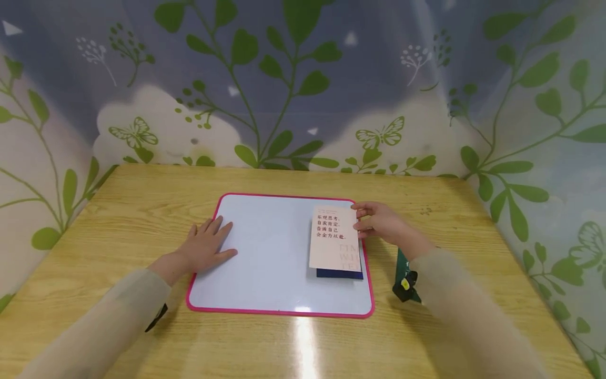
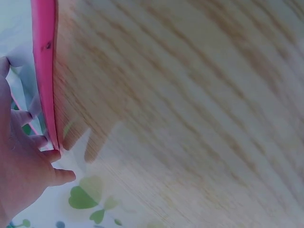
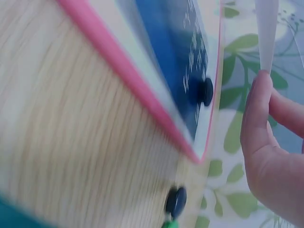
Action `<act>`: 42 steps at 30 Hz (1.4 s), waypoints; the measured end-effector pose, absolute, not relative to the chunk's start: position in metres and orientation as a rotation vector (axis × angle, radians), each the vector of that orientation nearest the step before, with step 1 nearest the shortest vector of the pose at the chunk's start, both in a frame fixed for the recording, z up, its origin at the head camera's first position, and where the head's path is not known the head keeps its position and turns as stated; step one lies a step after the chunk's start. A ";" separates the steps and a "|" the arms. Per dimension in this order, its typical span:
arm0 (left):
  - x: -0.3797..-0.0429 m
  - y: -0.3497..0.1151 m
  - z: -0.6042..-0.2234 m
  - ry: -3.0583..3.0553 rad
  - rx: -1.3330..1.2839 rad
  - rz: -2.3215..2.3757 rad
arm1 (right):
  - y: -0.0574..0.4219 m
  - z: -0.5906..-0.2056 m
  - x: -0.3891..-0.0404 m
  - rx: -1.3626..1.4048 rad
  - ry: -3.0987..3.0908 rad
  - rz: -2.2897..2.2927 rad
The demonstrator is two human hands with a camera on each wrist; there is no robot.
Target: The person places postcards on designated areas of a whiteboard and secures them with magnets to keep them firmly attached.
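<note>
A whiteboard (image 1: 265, 252) with a pink rim lies on the wooden table. My left hand (image 1: 203, 250) rests on its left edge, fingers spread. With thumb and fingers my right hand (image 1: 381, 221) pinches the right edge of a pale pink card (image 1: 333, 247) printed with Chinese text. The card is held over a dark blue card (image 1: 338, 274), which lies on the right part of the board and is mostly covered in the head view. From the right wrist, a round black magnet (image 3: 206, 91) shows on the blue card, apart from the hand.
Near the right forearm lies a green card (image 1: 402, 263) with small black pieces (image 1: 404, 290) and a yellow spot; the sleeve partly hides them. Another round black piece (image 3: 175, 202) shows in the right wrist view. A leaf-patterned cloth (image 1: 284, 105) hangs behind the table.
</note>
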State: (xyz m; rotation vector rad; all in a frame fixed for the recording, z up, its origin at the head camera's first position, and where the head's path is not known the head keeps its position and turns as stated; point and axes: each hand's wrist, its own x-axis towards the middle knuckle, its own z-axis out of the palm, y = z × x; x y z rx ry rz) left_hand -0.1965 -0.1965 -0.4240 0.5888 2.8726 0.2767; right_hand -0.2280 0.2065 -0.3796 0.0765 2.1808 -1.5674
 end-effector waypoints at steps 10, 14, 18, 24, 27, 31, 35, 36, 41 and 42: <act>-0.197 -0.197 -0.426 2.881 0.601 0.284 | 0.158 -0.388 -0.239 0.069 2.179 -1.590; -0.198 -0.196 -0.426 2.876 0.598 0.282 | 0.141 -0.391 -0.242 0.090 2.196 -1.576; -0.198 -0.196 -0.426 2.875 0.592 0.281 | 0.128 -0.397 -0.245 0.098 2.187 -1.567; -0.197 -0.196 -0.426 2.879 0.577 0.273 | 0.114 -0.402 -0.247 0.112 2.183 -1.559; -0.198 -0.197 -0.427 2.882 0.573 0.269 | 0.110 -0.402 -0.247 0.122 2.184 -1.554; -0.197 -0.197 -0.427 2.886 0.576 0.264 | 0.106 -0.403 -0.246 0.130 2.197 -1.537; -0.198 -0.198 -0.427 2.885 0.573 0.265 | 0.102 -0.405 -0.246 0.140 2.234 -1.500; -0.198 -0.198 -0.427 2.884 0.572 0.266 | 0.101 -0.405 -0.246 0.142 2.253 -1.481; -0.198 -0.198 -0.427 2.884 0.573 0.267 | 0.098 -0.403 -0.243 0.092 2.441 -1.256; -0.198 -0.198 -0.427 2.884 0.572 0.269 | 0.098 -0.402 -0.243 0.071 2.492 -1.191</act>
